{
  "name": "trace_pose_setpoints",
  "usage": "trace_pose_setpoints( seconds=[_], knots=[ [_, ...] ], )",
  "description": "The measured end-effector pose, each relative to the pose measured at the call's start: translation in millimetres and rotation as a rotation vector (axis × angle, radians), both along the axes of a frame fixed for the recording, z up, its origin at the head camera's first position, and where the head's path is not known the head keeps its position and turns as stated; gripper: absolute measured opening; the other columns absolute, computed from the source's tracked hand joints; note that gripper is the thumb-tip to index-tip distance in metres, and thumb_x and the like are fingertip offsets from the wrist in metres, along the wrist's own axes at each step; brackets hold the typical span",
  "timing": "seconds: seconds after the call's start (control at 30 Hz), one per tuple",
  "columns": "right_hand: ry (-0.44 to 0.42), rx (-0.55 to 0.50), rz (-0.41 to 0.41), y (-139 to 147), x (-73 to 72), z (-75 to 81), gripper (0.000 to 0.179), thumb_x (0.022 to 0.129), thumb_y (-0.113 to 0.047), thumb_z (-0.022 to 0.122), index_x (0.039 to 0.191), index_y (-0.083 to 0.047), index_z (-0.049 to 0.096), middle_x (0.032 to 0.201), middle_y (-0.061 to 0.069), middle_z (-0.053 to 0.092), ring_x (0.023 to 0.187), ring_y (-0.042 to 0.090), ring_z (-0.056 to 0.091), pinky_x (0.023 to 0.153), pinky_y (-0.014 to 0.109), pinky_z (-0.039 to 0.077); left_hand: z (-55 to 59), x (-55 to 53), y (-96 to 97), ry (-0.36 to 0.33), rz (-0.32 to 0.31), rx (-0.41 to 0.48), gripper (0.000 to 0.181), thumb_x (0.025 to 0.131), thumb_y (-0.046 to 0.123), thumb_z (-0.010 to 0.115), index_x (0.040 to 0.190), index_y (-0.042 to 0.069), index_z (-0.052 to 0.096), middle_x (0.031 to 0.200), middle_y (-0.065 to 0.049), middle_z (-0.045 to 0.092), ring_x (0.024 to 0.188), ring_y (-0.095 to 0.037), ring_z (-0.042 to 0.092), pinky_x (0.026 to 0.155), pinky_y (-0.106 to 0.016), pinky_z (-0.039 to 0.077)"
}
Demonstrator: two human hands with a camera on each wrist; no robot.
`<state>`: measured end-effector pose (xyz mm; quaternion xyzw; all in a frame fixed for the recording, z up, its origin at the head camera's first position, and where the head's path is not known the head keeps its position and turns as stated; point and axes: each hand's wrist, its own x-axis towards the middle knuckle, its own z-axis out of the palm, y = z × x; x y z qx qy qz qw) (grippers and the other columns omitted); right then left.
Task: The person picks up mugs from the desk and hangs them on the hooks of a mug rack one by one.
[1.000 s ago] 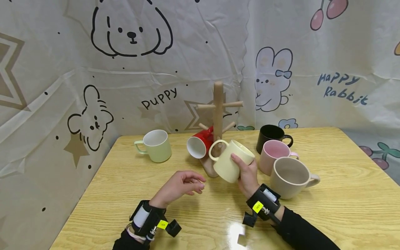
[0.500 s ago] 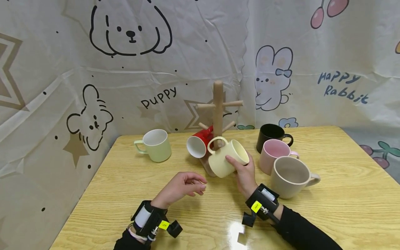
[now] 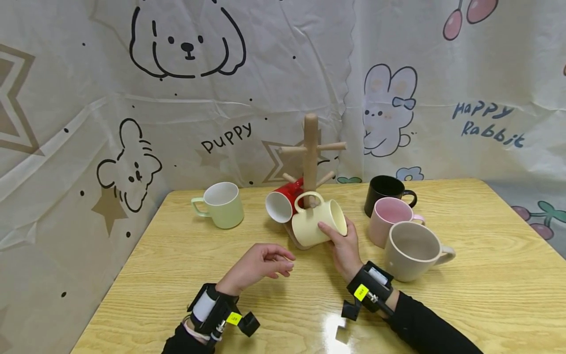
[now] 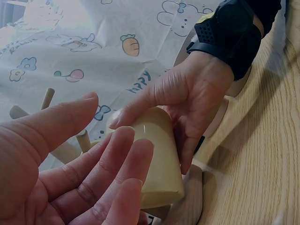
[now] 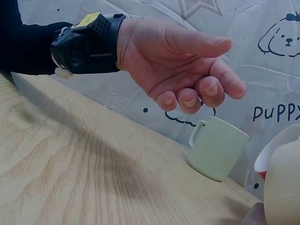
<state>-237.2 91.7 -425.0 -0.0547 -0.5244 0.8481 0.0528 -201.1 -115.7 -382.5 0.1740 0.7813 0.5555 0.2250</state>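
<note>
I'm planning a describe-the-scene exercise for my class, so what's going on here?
A person's right hand holds a pale yellow mug tipped sideways, handle up, in front of a wooden mug stand. The left hand hovers over the table, holding nothing. A red mug is tilted at the stand. A light green mug stands to the left; black, pink and beige mugs stand to the right.

It's a staged filming corner — cartoon-printed cloth (image 3: 283,88), wood-grain table (image 3: 155,275), wrist cameras (image 3: 249,324).

Pale yellow mug (image 3: 309,227), tipped sideways, handle (image 3: 309,194) uppermost, before wooden rack (image 3: 311,160)
</note>
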Motion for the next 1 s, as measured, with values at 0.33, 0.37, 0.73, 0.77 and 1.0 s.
trace_pose_setpoints(
  seconds=[0.33,0.37,0.73,0.77,1.0],
  knots=[
    [-0.015,-0.009,0.038,3.1,-1.9,-3.3,0.063,0.084,-0.001,0.058,0.136,-0.003,0.023,0.121,0.008,0.044,0.093,0.004,0.056,0.078,0.019,0.046,0.5,1.3,1.7,0.008,-0.017,0.005,0.033,0.087,0.022,0.063,0.109,-0.001,0.061,0.092,-0.011,0.069,0.078,-0.013,0.065,0.069,-0.027,0.051],
    [-0.015,-0.009,0.04,3.6,-2.0,-3.6,0.062,0.084,-0.001,0.058,0.136,-0.003,0.023,0.12,0.007,0.045,0.093,0.004,0.056,0.077,0.019,0.046,0.1,1.3,1.8,0.008,-0.016,0.006,0.033,0.087,0.022,0.063,0.109,-0.001,0.062,0.092,-0.012,0.069,0.078,-0.013,0.065,0.069,-0.027,0.051],
    [-0.034,0.024,0.06,7.9,-5.5,-4.2,0.067,0.087,-0.006,0.055,0.142,-0.005,0.018,0.137,0.017,0.033,0.114,0.017,0.045,0.081,0.02,0.045,-0.1,1.5,2.4,0.0,-0.014,0.001,0.032,0.087,0.022,0.063,0.109,-0.001,0.062,0.092,-0.011,0.069,0.079,-0.014,0.065,0.069,-0.028,0.052],
    [-0.038,0.025,0.062,8.1,-5.6,-3.9,0.067,0.087,-0.006,0.055,0.142,-0.005,0.017,0.139,0.017,0.031,0.117,0.02,0.043,0.08,0.02,0.045,0.0,1.5,2.4,-0.001,-0.013,0.001,0.033,0.087,0.022,0.063,0.109,-0.002,0.062,0.092,-0.012,0.069,0.079,-0.014,0.065,0.069,-0.028,0.051],
    [-0.043,0.049,0.069,10.0,-6.1,-3.5,0.075,0.088,-0.007,0.055,0.146,-0.006,0.008,0.144,0.021,0.025,0.124,0.026,0.037,0.079,0.02,0.044,-1.4,0.6,2.2,-0.007,-0.025,0.0,0.033,0.087,0.023,0.063,0.109,-0.002,0.062,0.091,-0.011,0.069,0.078,-0.013,0.065,0.07,-0.029,0.052]
  ],
)
